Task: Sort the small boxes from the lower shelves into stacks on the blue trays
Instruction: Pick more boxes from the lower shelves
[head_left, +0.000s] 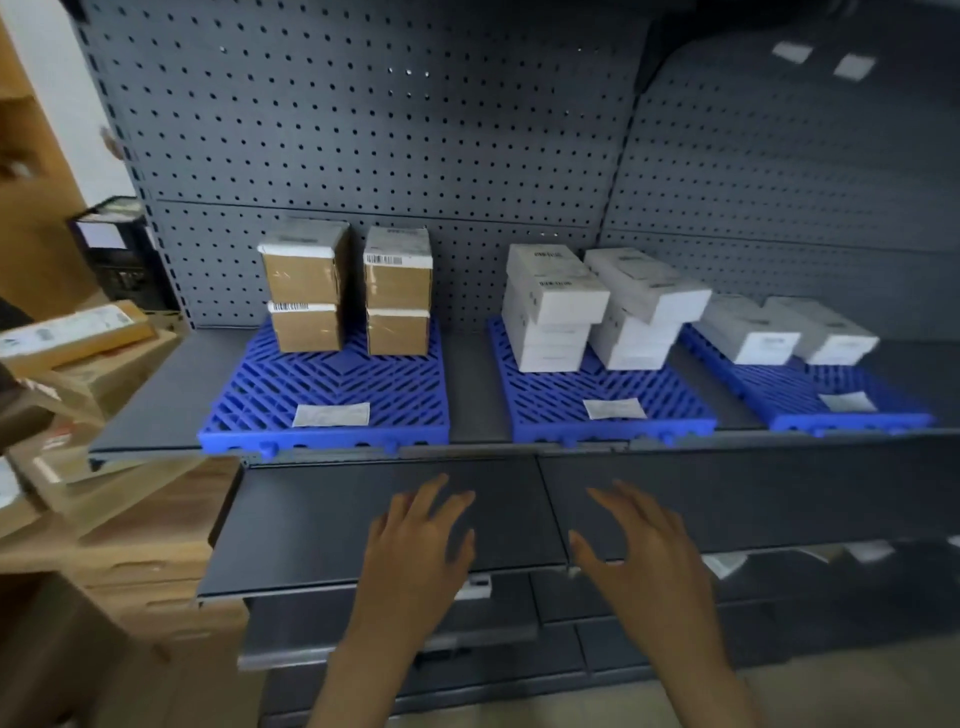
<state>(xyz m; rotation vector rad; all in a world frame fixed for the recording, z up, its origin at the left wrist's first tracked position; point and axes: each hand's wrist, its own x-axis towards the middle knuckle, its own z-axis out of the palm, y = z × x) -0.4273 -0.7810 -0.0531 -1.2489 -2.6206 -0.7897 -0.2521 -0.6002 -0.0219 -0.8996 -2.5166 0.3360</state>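
Holds left hand (415, 535) and right hand (644, 545) spread wide, empty, lower centre. Faces stacked boxes (304, 291) on blue trays (363, 384) mid-frame.

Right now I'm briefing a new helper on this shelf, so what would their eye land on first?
Three blue trays line the upper shelf: the left tray holds brown boxes in two stacks of two, the middle tray leaning white stacks, the right tray a pair of white boxes side by side. In front, the left hand and right hand hover open, each grip empty, over a dark lower shelf.
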